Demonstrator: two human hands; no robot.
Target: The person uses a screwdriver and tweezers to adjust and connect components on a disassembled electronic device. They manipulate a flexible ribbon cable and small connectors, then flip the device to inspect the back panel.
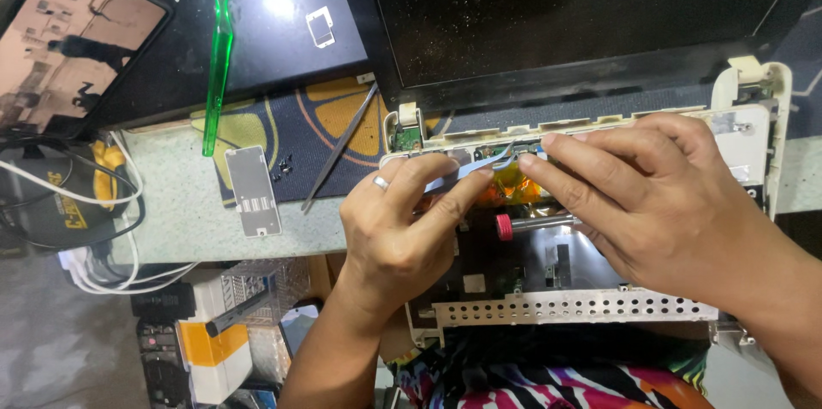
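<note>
A pale speckled worktop carries my opened white laptop chassis, its dark screen tilted back beyond the hinges, with a patterned blue-and-orange mat beneath its far left corner. To the left lie a tablet with a reflective screen, a green toothbrush, a grey rectangular cover plate and spare dark tweezers; white cables hang over the near edge. My left hand pinches silver tweezers at the chassis's rear edge, while my right hand rests extended fingertips on yellow tape just beside the tips, a red-capped rod below.
</note>
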